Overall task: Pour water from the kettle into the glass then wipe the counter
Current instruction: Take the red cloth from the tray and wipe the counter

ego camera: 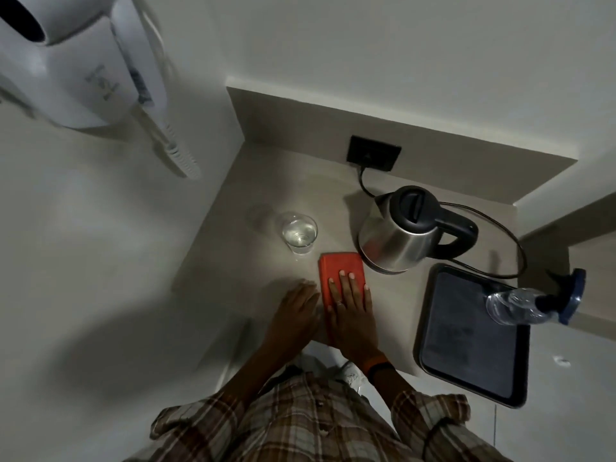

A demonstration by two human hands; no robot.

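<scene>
Right hand flat, half hiding orange cloth.

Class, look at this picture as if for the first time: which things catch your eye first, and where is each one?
The orange cloth stands out at the middle of the counter, with the right hand pressed flat on it and the left hand on the counter beside it. Right of it stands the steel kettle, lid shut; left of it stands a glass holding water.
</scene>
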